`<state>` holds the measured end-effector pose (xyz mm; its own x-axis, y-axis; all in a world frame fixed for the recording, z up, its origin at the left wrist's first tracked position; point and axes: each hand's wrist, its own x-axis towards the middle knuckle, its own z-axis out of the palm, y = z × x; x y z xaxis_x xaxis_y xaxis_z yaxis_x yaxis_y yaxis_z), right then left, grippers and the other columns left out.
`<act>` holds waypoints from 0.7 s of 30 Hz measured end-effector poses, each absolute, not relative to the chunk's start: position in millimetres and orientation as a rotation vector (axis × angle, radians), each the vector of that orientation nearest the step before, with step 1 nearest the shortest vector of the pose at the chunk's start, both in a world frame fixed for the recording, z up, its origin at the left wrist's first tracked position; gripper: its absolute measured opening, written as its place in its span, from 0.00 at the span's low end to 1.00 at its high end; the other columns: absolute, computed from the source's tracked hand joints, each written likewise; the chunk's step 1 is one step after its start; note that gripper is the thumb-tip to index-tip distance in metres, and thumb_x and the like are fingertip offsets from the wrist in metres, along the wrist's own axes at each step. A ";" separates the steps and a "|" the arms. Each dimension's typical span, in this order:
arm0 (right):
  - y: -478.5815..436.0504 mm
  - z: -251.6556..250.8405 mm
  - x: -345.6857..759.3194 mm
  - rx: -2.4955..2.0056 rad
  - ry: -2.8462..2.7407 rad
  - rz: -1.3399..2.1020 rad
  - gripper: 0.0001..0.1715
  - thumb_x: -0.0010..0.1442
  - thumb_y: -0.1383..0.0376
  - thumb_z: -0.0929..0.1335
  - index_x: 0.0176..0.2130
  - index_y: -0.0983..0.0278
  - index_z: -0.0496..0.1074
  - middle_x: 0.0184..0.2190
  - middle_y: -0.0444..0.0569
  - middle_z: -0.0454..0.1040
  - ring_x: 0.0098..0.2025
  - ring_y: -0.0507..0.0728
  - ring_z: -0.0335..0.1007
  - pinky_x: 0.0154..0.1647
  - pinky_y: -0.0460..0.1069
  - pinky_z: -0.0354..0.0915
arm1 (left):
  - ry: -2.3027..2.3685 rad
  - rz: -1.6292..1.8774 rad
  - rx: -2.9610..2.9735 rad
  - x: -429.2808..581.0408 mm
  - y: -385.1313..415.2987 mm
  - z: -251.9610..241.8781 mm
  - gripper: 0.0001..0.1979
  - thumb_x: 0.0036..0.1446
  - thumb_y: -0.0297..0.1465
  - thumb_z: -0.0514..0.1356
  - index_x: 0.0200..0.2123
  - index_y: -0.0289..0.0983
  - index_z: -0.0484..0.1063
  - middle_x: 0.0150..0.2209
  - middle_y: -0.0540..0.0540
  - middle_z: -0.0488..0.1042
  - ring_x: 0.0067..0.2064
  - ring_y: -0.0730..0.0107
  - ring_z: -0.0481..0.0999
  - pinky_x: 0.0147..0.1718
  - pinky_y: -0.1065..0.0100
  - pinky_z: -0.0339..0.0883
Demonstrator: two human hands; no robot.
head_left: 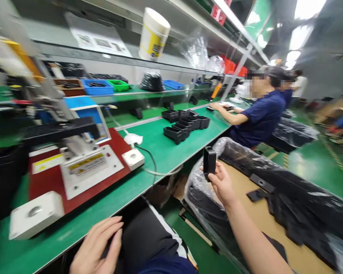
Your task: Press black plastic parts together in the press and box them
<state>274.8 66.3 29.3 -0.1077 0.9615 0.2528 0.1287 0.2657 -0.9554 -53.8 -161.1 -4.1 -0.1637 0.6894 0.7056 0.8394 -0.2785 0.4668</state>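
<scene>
Head view: one black part (pixel 209 163) is pinched upright by the right hand (pixel 222 183) near the left end of the lined box (pixel 200 194). The left hand (pixel 98 245), thumb apart from fingers, hangs by the near edge of the green bench (pixel 157 160).

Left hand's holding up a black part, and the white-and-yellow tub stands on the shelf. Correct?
Not quite: the head view shows the right hand holding up the black part. The white-and-yellow tub does stand on the shelf.

The black part (pixel 210 161) looks like smooth plastic, the clear liner (pixel 193 180) glossy film.
</scene>
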 end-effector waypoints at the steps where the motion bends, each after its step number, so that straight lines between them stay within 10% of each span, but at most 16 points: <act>1: 55.9 30.2 244.6 -0.906 -1.504 1.146 0.42 0.49 0.42 0.73 0.54 0.58 0.60 0.47 0.55 0.74 0.49 0.65 0.73 0.44 0.56 0.71 | -1.769 -1.435 -1.902 -47.1 -160.2 4.9 0.11 0.56 0.26 0.59 0.42 0.45 0.73 0.41 0.45 0.78 0.43 0.57 0.79 0.40 0.56 0.78; 6: -4.0 31.2 119.0 -0.419 -1.444 1.763 0.41 0.48 0.45 0.77 0.54 0.57 0.64 0.48 0.55 0.73 0.42 0.62 0.74 0.39 0.53 0.71 | -1.890 -1.525 -1.783 -36.9 -165.9 15.8 0.14 0.60 0.30 0.59 0.50 0.41 0.69 0.46 0.42 0.77 0.47 0.61 0.78 0.44 0.63 0.77; 12: -69.8 20.1 46.8 -0.096 -1.436 2.260 0.43 0.49 0.44 0.76 0.56 0.57 0.63 0.52 0.54 0.70 0.50 0.63 0.70 0.54 0.55 0.64 | -2.047 -1.891 -1.430 -43.1 -180.9 -17.1 0.40 0.54 0.57 0.55 0.64 0.42 0.57 0.59 0.35 0.67 0.56 0.50 0.72 0.48 0.58 0.74; 21: -83.8 11.2 42.2 -0.201 -1.489 2.341 0.43 0.49 0.42 0.75 0.58 0.53 0.63 0.53 0.51 0.70 0.51 0.62 0.69 0.58 0.55 0.60 | -1.991 -2.085 -1.152 -41.0 -178.9 -49.5 0.29 0.55 0.52 0.59 0.55 0.42 0.70 0.55 0.37 0.72 0.57 0.49 0.71 0.51 0.58 0.71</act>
